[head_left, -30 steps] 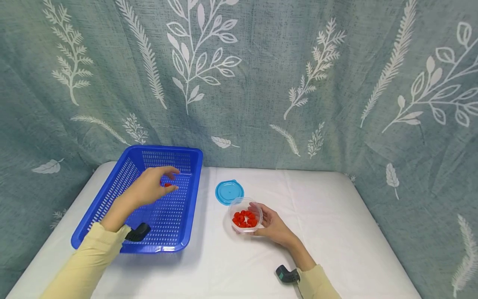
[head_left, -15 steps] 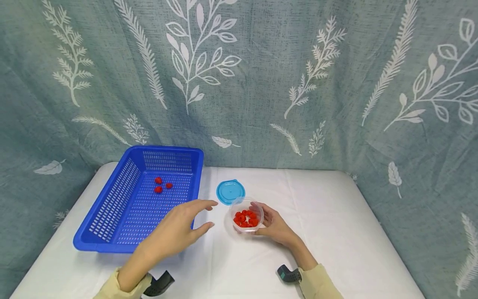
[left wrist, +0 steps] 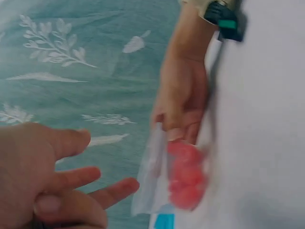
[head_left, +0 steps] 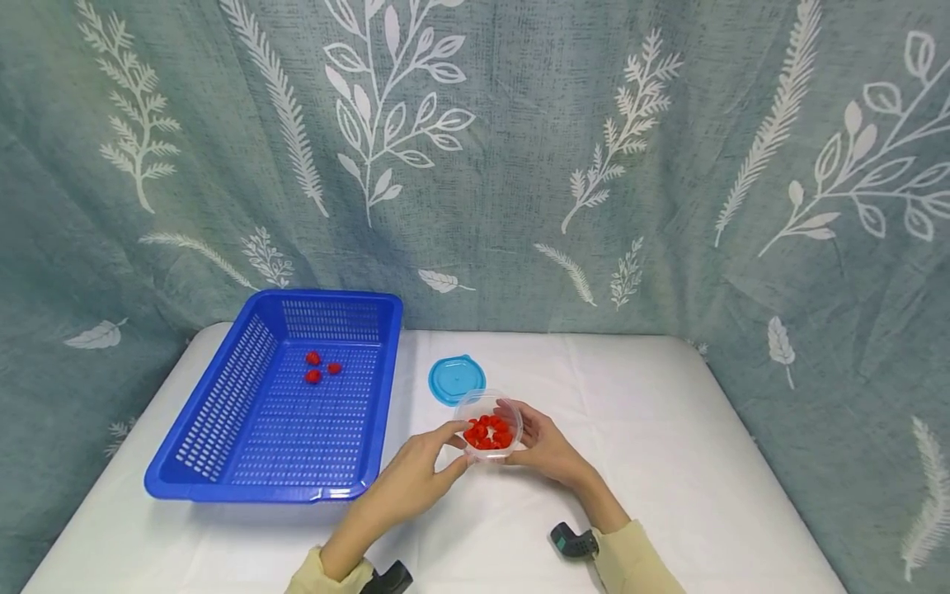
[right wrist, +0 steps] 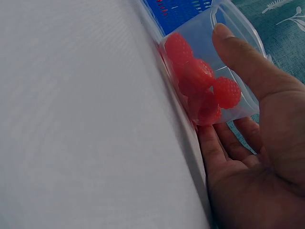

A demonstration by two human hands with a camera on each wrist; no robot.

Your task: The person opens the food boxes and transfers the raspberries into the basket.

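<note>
A small clear plastic container (head_left: 475, 402) stands on the white cloth, with several raspberries (head_left: 490, 432) inside. My right hand (head_left: 555, 452) grips it from the right; in the right wrist view its thumb lies along the container wall (right wrist: 199, 39) and other fingers reach around the base. My left hand (head_left: 406, 480) is at the left side of the same container, thumb and fingers parted, fingertips right at the rim. In the left wrist view that left hand (left wrist: 59, 174) has its fingers spread and holds nothing.
A blue slotted plastic basket (head_left: 245, 492) stands at the left with 3 raspberries (head_left: 313, 376) on its floor. Just behind the container lies a round blue lid (head_left: 456, 379). A green leaf-patterned curtain (head_left: 512, 165) hangs behind the table.
My left hand has come out of the basket and moved right to the container, leaving 3 raspberries in view on the basket floor. The right hand and container stay in place.
</note>
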